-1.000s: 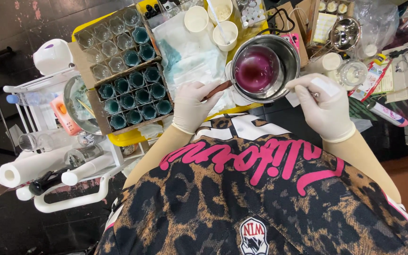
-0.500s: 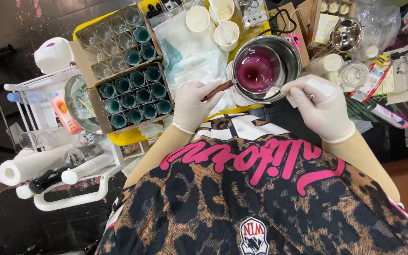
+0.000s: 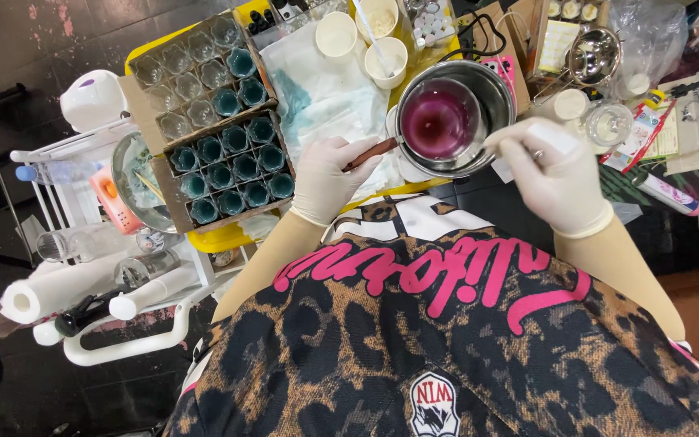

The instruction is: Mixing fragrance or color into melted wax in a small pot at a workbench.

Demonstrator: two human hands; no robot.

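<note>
My left hand [image 3: 329,180], in a white glove, grips the brown wooden handle [image 3: 370,152] of a steel pot [image 3: 491,93]. The pot holds magenta liquid [image 3: 440,121] and rests on the yellow table [image 3: 220,239]. My right hand [image 3: 556,174], also gloved, pinches a thin white stick [image 3: 502,139] whose tip lies at the pot's right rim. Both hands stay close to the pot, one on each side.
Two cardboard trays of small glass jars [image 3: 228,166] stand left of the pot, several filled with teal wax. Paper cups [image 3: 386,57], a white cloth [image 3: 325,97] and a metal strainer [image 3: 594,53] lie beyond. A white cart [image 3: 123,324] with a paper roll stands at left.
The right hand has shifted the stick slightly along the pot's rim. The left hand and the pot stay where they were.
</note>
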